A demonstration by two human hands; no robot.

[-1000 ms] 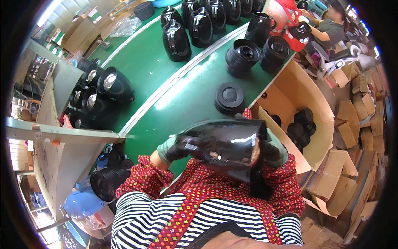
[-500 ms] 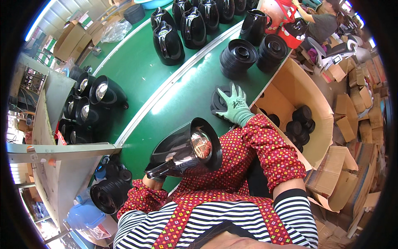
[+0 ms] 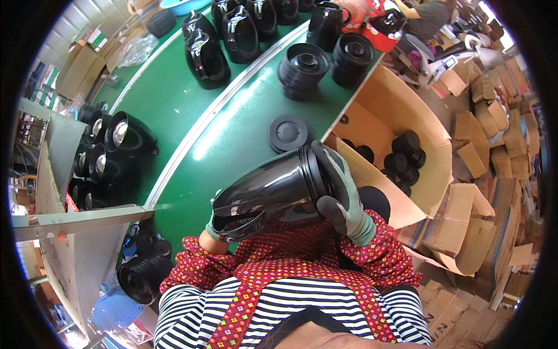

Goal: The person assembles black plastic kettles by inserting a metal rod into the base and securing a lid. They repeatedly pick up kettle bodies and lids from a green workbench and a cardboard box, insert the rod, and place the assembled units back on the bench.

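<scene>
A glossy black jug shell [image 3: 261, 189] lies tilted on its side in front of my body, its wide end toward the right. My left hand [image 3: 215, 228], in a pale green glove, grips its narrow end near the handle; most of those fingers are hidden behind it. My gloved right hand [image 3: 344, 203] holds a black round base [image 3: 314, 174] against the wide end, fingers bent over its outer face and the thumb low on it. Whether the base is seated or only touching, I cannot tell. Just beyond on the green table lies another flat black disc [image 3: 288, 134].
Stacks of black discs [image 3: 302, 67] stand farther off, with upright black jugs [image 3: 206, 61] behind a white rail [image 3: 224, 99]. More jug shells [image 3: 125, 132] lie at left. An open carton [image 3: 427, 168] holding black round parts stands at right. Another person [image 3: 430, 17] is at the far right.
My right hand has left the table with a black base and brought it to the jug's open end. The jug has turned more sideways; one disc stays on the table.
</scene>
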